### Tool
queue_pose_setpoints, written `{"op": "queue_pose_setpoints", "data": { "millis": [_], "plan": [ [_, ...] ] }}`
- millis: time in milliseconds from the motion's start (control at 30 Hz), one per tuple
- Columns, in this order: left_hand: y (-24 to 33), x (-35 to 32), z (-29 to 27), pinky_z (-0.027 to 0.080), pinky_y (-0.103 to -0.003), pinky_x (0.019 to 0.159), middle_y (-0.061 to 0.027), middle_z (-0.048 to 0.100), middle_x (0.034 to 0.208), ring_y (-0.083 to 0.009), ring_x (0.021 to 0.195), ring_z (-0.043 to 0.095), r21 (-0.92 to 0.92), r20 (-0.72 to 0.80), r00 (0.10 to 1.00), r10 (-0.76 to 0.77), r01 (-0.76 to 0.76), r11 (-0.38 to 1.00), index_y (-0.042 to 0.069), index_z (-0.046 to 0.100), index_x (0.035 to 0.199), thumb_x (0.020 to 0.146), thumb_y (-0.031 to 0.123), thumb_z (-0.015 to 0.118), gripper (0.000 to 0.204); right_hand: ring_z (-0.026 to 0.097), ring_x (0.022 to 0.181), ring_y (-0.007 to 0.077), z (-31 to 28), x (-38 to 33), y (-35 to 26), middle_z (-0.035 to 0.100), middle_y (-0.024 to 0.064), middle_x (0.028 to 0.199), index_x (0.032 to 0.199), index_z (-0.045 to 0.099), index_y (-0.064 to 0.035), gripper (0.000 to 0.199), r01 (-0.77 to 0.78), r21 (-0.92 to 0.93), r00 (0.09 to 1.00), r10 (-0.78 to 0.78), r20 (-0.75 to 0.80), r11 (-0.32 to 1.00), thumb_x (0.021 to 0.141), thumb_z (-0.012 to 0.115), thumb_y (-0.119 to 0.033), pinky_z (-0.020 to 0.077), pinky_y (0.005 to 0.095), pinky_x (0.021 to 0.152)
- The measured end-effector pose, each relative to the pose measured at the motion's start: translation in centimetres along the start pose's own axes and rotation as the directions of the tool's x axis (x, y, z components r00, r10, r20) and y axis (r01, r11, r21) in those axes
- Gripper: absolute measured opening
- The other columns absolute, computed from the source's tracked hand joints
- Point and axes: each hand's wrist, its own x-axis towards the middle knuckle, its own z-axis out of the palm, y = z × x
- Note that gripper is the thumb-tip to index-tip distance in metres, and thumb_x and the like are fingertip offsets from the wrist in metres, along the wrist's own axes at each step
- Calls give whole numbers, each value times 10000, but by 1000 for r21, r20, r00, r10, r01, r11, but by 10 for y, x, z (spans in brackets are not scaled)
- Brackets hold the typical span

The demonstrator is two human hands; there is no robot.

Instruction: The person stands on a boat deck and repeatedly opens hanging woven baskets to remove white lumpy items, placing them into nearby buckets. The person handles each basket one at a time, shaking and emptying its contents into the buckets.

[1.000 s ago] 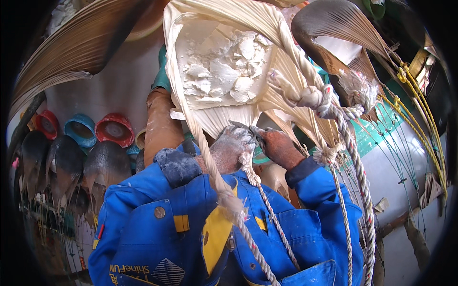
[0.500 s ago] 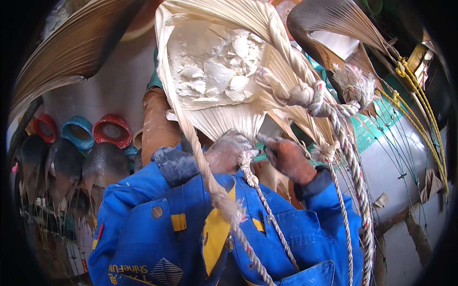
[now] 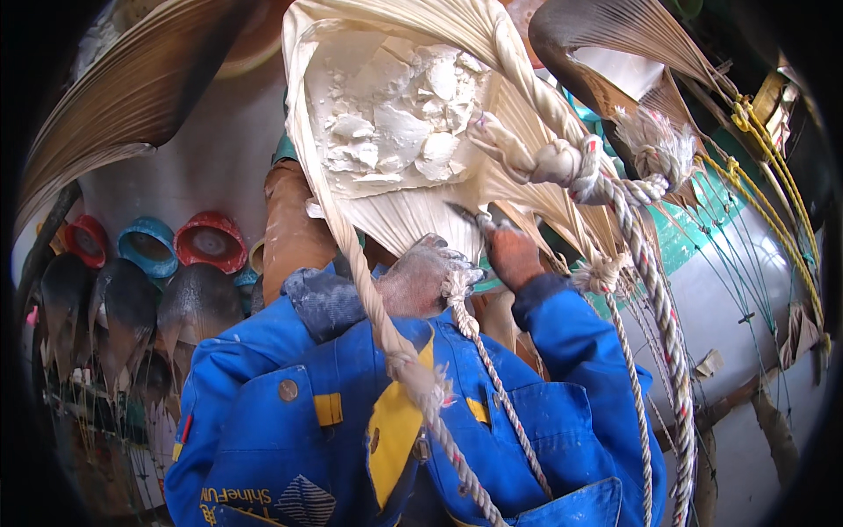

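While the gathered end of the pleated leaf basket is being clasped by the curled left hand, the basket is being held mid-view, just above the blue jacket. Crumbly-looking white chunks are being carried inside, so real weight is probably being borne, while the leaf is being judged thin, springy and prone to splitting along its folds; the bunched neck is being favoured as the firmest hold. To the right, a slim dark blade is being gripped in the closed right hand, and beyond it the thick knotted rope is being rated coarse, hardly slippery. Across the room from the left, a blue bowl and a red bowl are being fronted by dark-tipped leaves, a pale surface is being glimpsed behind, and at far right yellow cords are being hung.
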Motion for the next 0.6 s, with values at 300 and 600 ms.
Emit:
{"op": "queue_pose_setpoints", "data": {
  "millis": [300, 600],
  "plan": [
    [3, 4, -10, 382, -417, 887, -51, 636, 991, -220, 983, 598, 23, 164, 986, -10, 6, 1000, 130, 625, 1077, 783, 252, 647, 319, 647, 772, 343, 6, -11, -4, 615, 183, 919, 1143, 582, -115, 309, 94, 46, 995, -96, 32, 994, 856, 471, -87, 523, 440, 652],
    [0, 2, -2, 408, -402, 761, -54, 631, 779, -242, 811, 611, -30, -133, 989, 67, -71, 997, 145, 639, 893, 654, 172, 664, 242, 648, 759, 334, -28, 24, 17, 648, 182, 807, 1023, 626, -74, 251, -10, -54, 988, 1, -156, 999, 929, 428, -196, 516, 472, 645]
  ]
}}
